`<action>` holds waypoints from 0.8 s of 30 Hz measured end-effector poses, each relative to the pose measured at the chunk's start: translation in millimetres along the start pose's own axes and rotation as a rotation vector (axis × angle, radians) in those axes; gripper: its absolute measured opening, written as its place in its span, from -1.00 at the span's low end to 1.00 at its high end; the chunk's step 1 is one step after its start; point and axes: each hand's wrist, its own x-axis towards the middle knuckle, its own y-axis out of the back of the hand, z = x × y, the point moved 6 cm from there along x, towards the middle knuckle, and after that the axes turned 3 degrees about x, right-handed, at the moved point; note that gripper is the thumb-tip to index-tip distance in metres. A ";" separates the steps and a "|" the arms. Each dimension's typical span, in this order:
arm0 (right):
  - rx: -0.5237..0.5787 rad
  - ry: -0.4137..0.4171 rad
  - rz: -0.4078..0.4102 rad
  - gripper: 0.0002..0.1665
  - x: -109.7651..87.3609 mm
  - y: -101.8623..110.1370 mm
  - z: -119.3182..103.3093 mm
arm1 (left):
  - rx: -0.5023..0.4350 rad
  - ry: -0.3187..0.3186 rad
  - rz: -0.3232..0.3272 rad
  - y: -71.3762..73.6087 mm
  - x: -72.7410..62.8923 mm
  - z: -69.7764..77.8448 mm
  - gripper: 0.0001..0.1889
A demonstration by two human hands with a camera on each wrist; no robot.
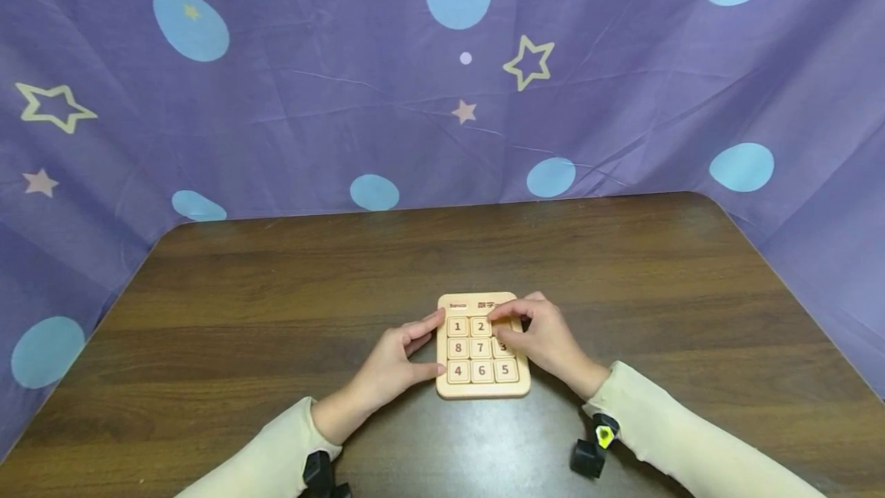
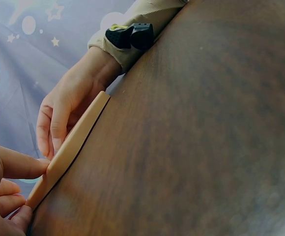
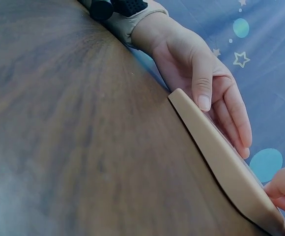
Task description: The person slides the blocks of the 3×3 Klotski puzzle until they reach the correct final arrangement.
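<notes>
A pale wooden number board point(image 1: 482, 390) lies flat, its square tiles bearing brown digits. Rows read 1 and 2 on top, then 8, 7 and 3, then 4, 6 and 5. My left hand point(image 1: 387, 367) touches the board's left edge, thumb low and fingers stretched toward the upper corner. My right hand point(image 1: 549, 335) reaches over the upper right part, index fingertip beside the 2 tile point(image 1: 480, 327) and thumb at the 3 tile point(image 1: 504, 350). Its fingers hide the top right spot. In the right wrist view, the left thumb point(image 3: 203, 91) rests at the board's rim.
The brown wooden table point(image 1: 276, 275) surrounds the board. Behind it hangs a purple cloth point(image 1: 290, 98) with blue dots and stars. Black wrist devices point(image 1: 589, 456) are strapped over the pale sleeves point(image 1: 664, 421).
</notes>
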 end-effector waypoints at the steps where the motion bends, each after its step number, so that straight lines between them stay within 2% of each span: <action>1: 0.003 -0.002 0.000 -0.75 0.0 0.0 -0.2 | -0.002 0.000 -0.001 -0.2 0.0 0.4 -0.30; 7: 0.034 -0.011 -0.004 -0.74 -0.3 -0.1 -0.7 | -0.013 -0.001 0.003 -0.7 -0.1 1.8 -0.30; 24: 0.034 0.004 -0.017 -0.76 0.7 -0.6 -1.6 | 0.001 -0.001 0.002 0.6 0.4 0.4 -0.31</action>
